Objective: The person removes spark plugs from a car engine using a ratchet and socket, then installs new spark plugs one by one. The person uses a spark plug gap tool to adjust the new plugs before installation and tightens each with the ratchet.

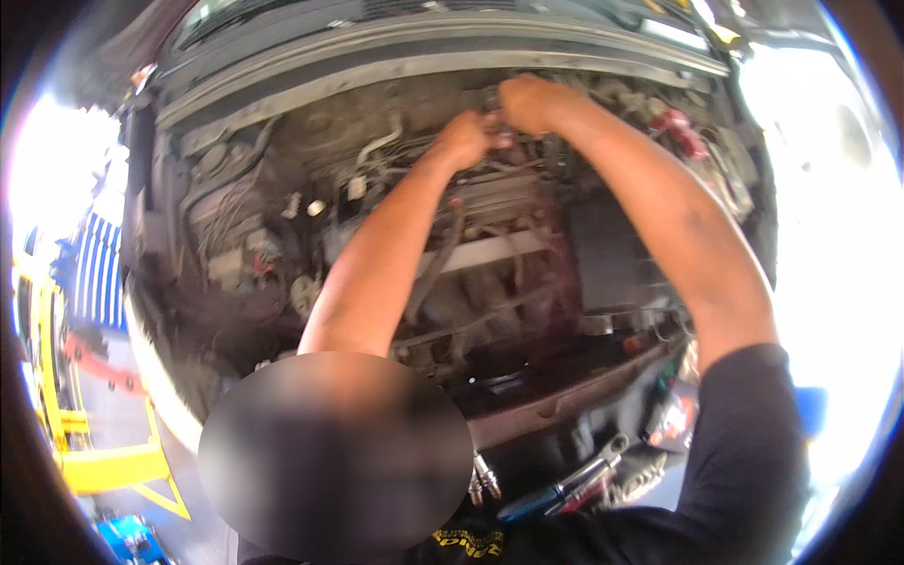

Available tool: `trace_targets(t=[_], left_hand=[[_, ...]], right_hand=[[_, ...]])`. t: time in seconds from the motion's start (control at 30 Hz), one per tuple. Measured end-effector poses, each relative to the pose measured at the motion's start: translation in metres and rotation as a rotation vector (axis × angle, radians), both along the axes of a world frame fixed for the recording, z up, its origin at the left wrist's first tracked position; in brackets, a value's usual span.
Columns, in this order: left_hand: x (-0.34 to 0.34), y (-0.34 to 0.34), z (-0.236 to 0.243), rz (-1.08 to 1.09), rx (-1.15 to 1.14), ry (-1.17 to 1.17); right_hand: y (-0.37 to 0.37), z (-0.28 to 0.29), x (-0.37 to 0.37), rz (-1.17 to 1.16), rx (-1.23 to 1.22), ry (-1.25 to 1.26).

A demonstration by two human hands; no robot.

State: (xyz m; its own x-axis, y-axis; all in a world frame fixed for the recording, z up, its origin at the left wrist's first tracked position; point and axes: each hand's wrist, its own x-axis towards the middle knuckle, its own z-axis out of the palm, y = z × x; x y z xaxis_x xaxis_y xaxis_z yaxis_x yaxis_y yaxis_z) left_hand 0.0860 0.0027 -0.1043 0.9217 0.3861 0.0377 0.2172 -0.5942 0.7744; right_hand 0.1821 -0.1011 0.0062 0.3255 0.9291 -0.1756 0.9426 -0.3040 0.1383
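Engine (pixel 499 250): your curled left hand (pixel 465 141) nearer its middle, your curled right hand (pixel 532 104) farther back; holds cannot be told.

White glare (pixel 843 235) is flooding my right side, and a paler glow (pixel 66 160) is washing over my left; there I'm seeing a blue-and-white ribbed panel (pixel 98 273) standing; a yellow metal frame (pixel 104 468) and a red bar (pixel 104 365) are showing against grey floor (pixel 121 412); a bright blue object (pixel 130 539), too blurred to name, is sitting lower down.

Dark front panel (pixel 541 450); on it: ratchet (pixel 586 469); red item (pixel 593 492) beside; two metal pieces (pixel 487 476)
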Motion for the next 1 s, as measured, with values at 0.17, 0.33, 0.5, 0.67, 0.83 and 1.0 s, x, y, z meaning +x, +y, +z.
trace_targets(t=[0.17, 0.33, 0.5, 0.67, 0.83, 1.0], left_hand=[[-0.008, -0.002, 0.0, 0.142, -0.097, -0.037], [0.003, 0.0, -0.016, 0.178, -0.047, -0.112], [0.004, -0.029, 0.002, 0.283, 0.067, -0.037], [-0.009, -0.004, 0.003, 0.093, 0.063, -0.177], [-0.011, 0.018, 0.032, -0.078, -0.027, -0.26], [0.001, 0.003, 0.066, -0.079, 0.404, -0.081]], right_hand=[[0.012, 0.001, -0.007, 0.16, -0.071, -0.035], [-0.001, -0.003, 0.003, 0.264, 0.074, 0.079], [-0.006, -0.018, 0.022, 0.389, 0.077, 0.019], [-0.025, -0.006, 0.007, 0.169, 0.231, 0.337], [-0.012, -0.015, -0.019, -0.21, 0.083, 0.3], [0.005, -0.08, -0.048, -0.675, 0.917, 0.784]])
